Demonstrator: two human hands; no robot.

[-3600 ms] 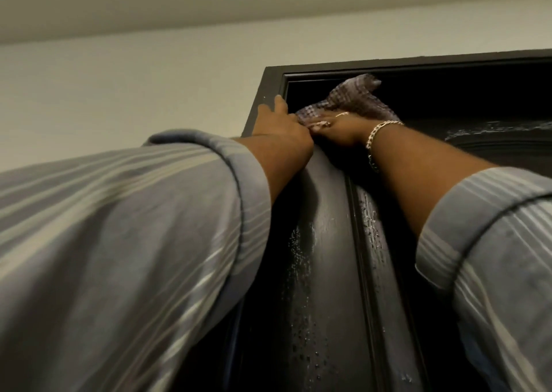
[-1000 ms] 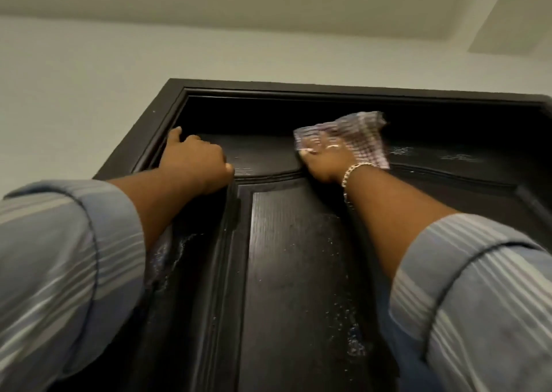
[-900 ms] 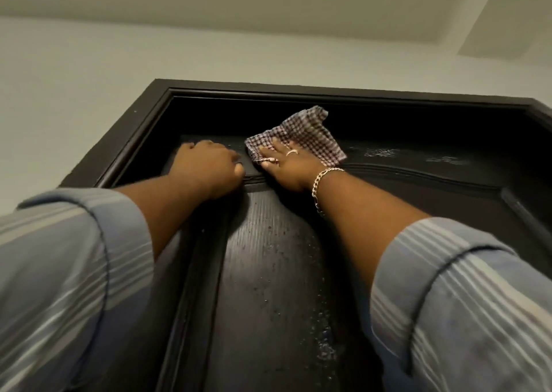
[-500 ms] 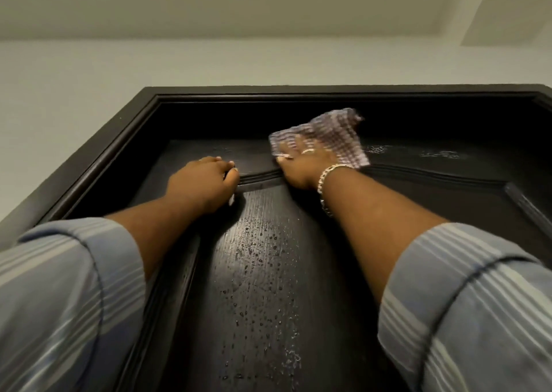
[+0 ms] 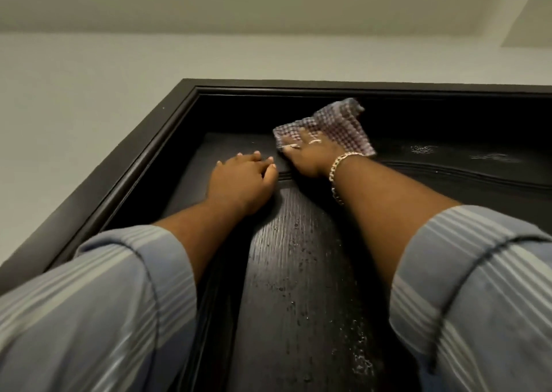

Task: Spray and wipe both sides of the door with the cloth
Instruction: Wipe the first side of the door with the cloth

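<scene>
Checked cloth (image 5: 331, 124): purple and white little squares, a bit crumpled, lying flat against the top part of the door, near the top left corner.
Right hand (image 5: 310, 157): on top of the cloth with fingers spread out straight, pressing it onto the door. It wears a ring and a gold chain bracelet (image 5: 339, 167) on the wrist.
Left hand (image 5: 243, 179): just beside the right hand, not holding anything. Its fingers are loosely bent and it rests on the door by a raised strip.
Door (image 5: 298, 287): very dark brown wood with fine lines in it. It has raised strips that make panels. Small water drops sit on the long panel between the two arms, with more of them low down. Two shiny wet patches (image 5: 424, 149) show on the top part, to the right of the cloth.
Door frame (image 5: 125, 164): dark like the door, running up the left side and across the top.
Sleeves (image 5: 104, 302): blue-grey with pale stripes, rolled up to the forearms on both arms.
Wall (image 5: 89, 93): plain and pale, above and left of the frame.
Ceiling (image 5: 268, 0): plain and pale too, with a step in it at the far right.
</scene>
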